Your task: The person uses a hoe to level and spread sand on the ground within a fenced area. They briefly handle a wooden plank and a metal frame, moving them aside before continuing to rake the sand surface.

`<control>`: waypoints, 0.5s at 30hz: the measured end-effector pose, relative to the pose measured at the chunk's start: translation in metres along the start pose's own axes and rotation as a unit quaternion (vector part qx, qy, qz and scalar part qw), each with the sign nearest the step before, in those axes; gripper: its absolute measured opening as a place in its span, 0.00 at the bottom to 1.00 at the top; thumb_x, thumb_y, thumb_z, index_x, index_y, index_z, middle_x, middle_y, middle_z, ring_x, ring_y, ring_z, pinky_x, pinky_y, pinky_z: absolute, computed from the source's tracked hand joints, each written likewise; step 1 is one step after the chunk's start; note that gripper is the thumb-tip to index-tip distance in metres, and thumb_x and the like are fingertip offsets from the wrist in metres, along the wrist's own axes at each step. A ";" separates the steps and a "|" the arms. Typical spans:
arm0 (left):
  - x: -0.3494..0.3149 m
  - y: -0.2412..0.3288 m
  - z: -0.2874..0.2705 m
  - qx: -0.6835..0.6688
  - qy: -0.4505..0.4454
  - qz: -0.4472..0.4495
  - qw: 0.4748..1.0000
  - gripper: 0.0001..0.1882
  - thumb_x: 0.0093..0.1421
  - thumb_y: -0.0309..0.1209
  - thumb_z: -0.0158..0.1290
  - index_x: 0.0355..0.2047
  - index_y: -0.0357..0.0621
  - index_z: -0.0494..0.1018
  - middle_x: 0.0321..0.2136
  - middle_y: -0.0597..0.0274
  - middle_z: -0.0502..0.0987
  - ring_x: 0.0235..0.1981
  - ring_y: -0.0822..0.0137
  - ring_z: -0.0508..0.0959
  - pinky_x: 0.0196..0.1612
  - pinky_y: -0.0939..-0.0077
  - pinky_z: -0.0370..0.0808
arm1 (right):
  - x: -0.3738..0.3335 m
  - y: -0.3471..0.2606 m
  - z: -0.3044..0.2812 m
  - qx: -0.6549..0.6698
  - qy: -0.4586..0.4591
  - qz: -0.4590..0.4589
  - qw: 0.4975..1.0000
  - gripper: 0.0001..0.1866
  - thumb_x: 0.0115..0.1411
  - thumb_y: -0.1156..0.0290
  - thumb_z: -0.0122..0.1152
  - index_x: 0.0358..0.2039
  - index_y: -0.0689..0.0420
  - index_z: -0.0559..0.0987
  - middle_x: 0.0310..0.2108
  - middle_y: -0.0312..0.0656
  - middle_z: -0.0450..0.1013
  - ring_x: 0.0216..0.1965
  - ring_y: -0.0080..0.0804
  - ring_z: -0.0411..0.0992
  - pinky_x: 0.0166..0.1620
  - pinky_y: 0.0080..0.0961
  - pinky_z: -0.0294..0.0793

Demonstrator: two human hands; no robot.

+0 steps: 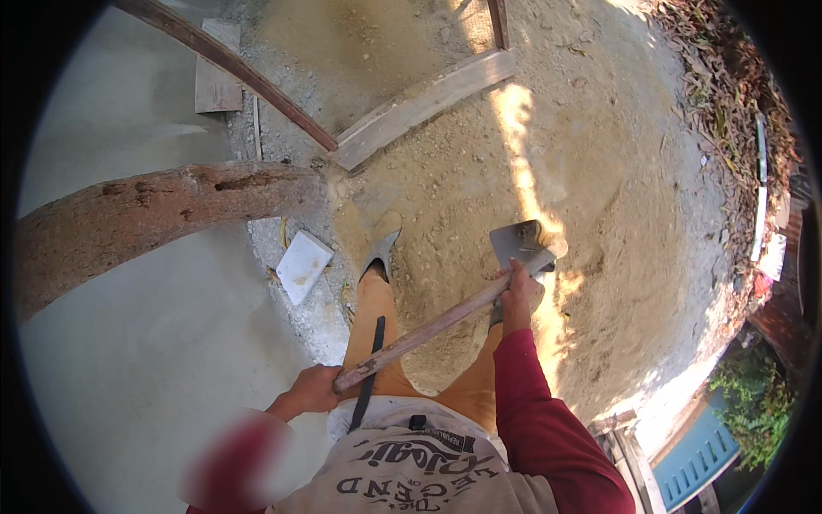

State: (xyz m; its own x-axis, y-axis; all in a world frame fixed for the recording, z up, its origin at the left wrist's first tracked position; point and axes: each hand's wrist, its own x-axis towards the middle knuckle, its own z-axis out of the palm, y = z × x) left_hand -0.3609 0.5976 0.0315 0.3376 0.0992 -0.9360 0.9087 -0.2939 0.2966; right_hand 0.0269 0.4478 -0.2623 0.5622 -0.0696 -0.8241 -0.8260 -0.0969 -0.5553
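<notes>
A hoe (445, 319) with a long wooden handle slants across the front of my legs. My left hand (313, 391) is closed round the butt end of the handle, close to my waist. Farther up, my right hand (517, 293) grips the handle just below the metal blade (512, 240). The wide grey blade is above the sandy soil, near my right foot, with some soil showing at its edge. Whether the blade touches the ground I cannot tell.
A wood-framed mesh screen (411, 107) stands ahead over sandy soil (599, 197). At left a tree trunk (171, 201) leans over smooth concrete (171, 360). A white slab (304, 265) lies beside my left foot. Dry leaves (728, 94) and a blue slatted panel (698, 450) are at right.
</notes>
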 end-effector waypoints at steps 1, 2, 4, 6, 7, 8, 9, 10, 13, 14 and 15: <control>0.014 0.015 0.009 -0.011 0.005 -0.017 1.000 0.17 0.51 0.33 0.60 0.42 0.44 0.77 0.31 0.46 0.81 0.38 0.44 0.81 0.42 0.51 0.76 | 0.017 0.007 -0.007 -0.020 -0.007 0.001 1.000 0.21 0.53 0.78 0.67 0.45 0.63 0.69 0.32 0.47 0.71 0.20 0.36 0.72 0.22 0.34 0.76; 0.030 0.032 0.017 0.011 0.019 -0.016 1.000 0.16 0.51 0.31 0.58 0.41 0.42 0.76 0.30 0.43 0.81 0.36 0.43 0.81 0.41 0.50 0.77 | 0.034 0.007 -0.010 -0.034 0.017 0.009 0.999 0.23 0.54 0.78 0.67 0.47 0.63 0.68 0.33 0.47 0.72 0.20 0.36 0.72 0.22 0.34 0.76; 0.059 0.071 0.031 0.029 0.053 -0.010 0.998 0.15 0.50 0.29 0.56 0.40 0.39 0.75 0.28 0.40 0.80 0.33 0.41 0.81 0.39 0.49 0.77 | 0.058 0.004 -0.009 -0.060 0.017 0.001 0.998 0.27 0.54 0.79 0.67 0.52 0.62 0.65 0.33 0.47 0.72 0.21 0.36 0.73 0.22 0.33 0.76; 0.101 0.101 0.047 0.033 0.089 -0.004 0.995 0.13 0.51 0.27 0.55 0.37 0.36 0.73 0.26 0.40 0.80 0.30 0.42 0.82 0.38 0.50 0.77 | 0.067 -0.003 0.003 -0.073 -0.016 -0.025 0.997 0.27 0.56 0.80 0.65 0.53 0.61 0.63 0.31 0.46 0.71 0.20 0.36 0.73 0.22 0.33 0.76; 0.126 0.112 0.059 0.040 0.106 -0.008 0.994 0.11 0.51 0.26 0.55 0.35 0.35 0.72 0.25 0.41 0.80 0.29 0.42 0.82 0.37 0.50 0.78 | 0.064 -0.006 0.017 -0.076 -0.032 -0.030 0.996 0.25 0.56 0.80 0.63 0.51 0.60 0.63 0.31 0.45 0.70 0.20 0.36 0.73 0.22 0.33 0.76; 0.149 0.129 0.061 0.039 0.117 -0.009 0.992 0.11 0.51 0.25 0.55 0.35 0.35 0.71 0.25 0.41 0.80 0.30 0.43 0.82 0.37 0.51 0.78 | 0.069 -0.004 0.028 -0.075 -0.047 -0.038 0.995 0.23 0.57 0.81 0.62 0.50 0.59 0.63 0.30 0.45 0.70 0.20 0.36 0.73 0.21 0.33 0.76; 0.175 0.146 0.061 0.040 0.129 -0.006 0.991 0.10 0.52 0.24 0.55 0.35 0.36 0.71 0.25 0.41 0.80 0.30 0.43 0.83 0.36 0.51 0.78 | 0.084 0.003 0.033 -0.081 -0.058 -0.045 0.994 0.23 0.58 0.81 0.60 0.51 0.58 0.62 0.29 0.45 0.70 0.20 0.36 0.72 0.21 0.33 0.75; 0.205 0.154 0.069 0.047 0.161 0.006 0.986 0.11 0.52 0.23 0.55 0.36 0.35 0.70 0.26 0.41 0.80 0.31 0.44 0.83 0.37 0.52 0.78 | 0.099 0.011 0.040 -0.086 -0.071 -0.051 0.992 0.23 0.59 0.81 0.59 0.52 0.56 0.62 0.28 0.45 0.69 0.19 0.36 0.72 0.20 0.33 0.75; 0.281 0.166 0.087 0.008 0.226 0.029 0.974 0.13 0.50 0.22 0.55 0.37 0.35 0.69 0.25 0.43 0.80 0.32 0.41 0.82 0.38 0.48 0.76 | 0.130 0.038 0.062 -0.142 -0.080 -0.052 0.985 0.22 0.59 0.79 0.59 0.51 0.63 0.62 0.26 0.47 0.71 0.17 0.37 0.72 0.18 0.34 0.75; 0.294 0.165 0.090 0.005 0.213 0.019 0.977 0.13 0.50 0.22 0.56 0.37 0.35 0.69 0.27 0.42 0.80 0.33 0.41 0.82 0.40 0.48 0.76 | 0.139 0.049 0.066 -0.162 -0.083 -0.043 0.982 0.20 0.59 0.79 0.59 0.49 0.66 0.63 0.24 0.47 0.71 0.15 0.37 0.72 0.17 0.34 0.74; 0.305 0.164 0.093 0.002 0.201 0.011 0.980 0.14 0.50 0.23 0.56 0.38 0.35 0.70 0.28 0.41 0.80 0.35 0.42 0.82 0.41 0.48 0.76 | 0.145 0.062 0.067 -0.186 -0.086 -0.020 0.979 0.14 0.59 0.80 0.58 0.42 0.68 0.66 0.21 0.46 0.70 0.14 0.37 0.71 0.16 0.34 0.73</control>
State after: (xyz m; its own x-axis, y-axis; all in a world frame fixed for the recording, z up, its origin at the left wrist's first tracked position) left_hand -0.1321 0.4912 -0.2230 0.4265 0.4583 -0.7798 0.8997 -0.3039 0.3134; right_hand 0.0543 0.4984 -0.4240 0.5514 0.1072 -0.8274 -0.7140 -0.4524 -0.5344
